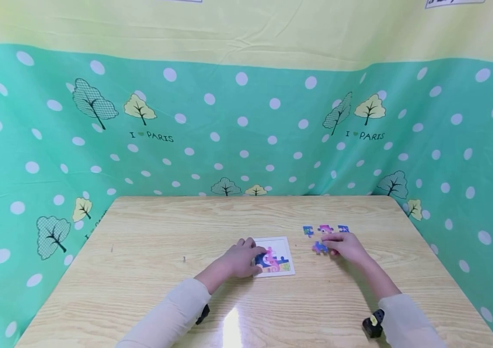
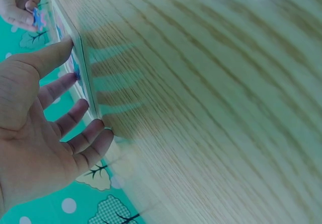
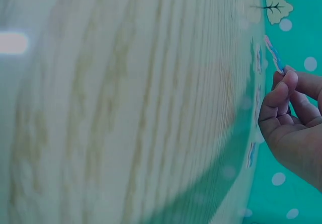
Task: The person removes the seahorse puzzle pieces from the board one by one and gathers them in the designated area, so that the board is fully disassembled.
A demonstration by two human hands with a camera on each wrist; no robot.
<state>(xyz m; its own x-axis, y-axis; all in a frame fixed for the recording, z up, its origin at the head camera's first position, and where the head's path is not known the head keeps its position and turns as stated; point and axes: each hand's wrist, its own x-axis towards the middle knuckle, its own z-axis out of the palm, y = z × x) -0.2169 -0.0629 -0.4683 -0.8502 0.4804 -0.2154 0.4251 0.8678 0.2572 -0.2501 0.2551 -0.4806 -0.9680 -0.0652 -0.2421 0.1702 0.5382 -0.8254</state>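
A white square puzzle frame (image 1: pixel 289 256) lies on the wooden table, partly filled with joined pieces showing a pink animal on blue. My left hand (image 1: pixel 241 258) rests at its left edge, fingers spread and lightly bent, thumb over the pieces; in the left wrist view the fingertips touch the frame's side. To the right, my right hand (image 1: pixel 347 246) pinches a blue and pink puzzle piece (image 1: pixel 320 248) between thumb and fingertips. In the right wrist view that piece (image 3: pixel 273 55) is held up off the table, seen nearly edge-on.
Beyond my right hand lie loose pieces: a blue-green one (image 1: pixel 308 230), a pink one (image 1: pixel 325 229) and a blue one (image 1: pixel 343 228). The wooden table (image 1: pixel 151 241) ends at a green dotted curtain (image 1: pixel 211 125) at the back and both sides.
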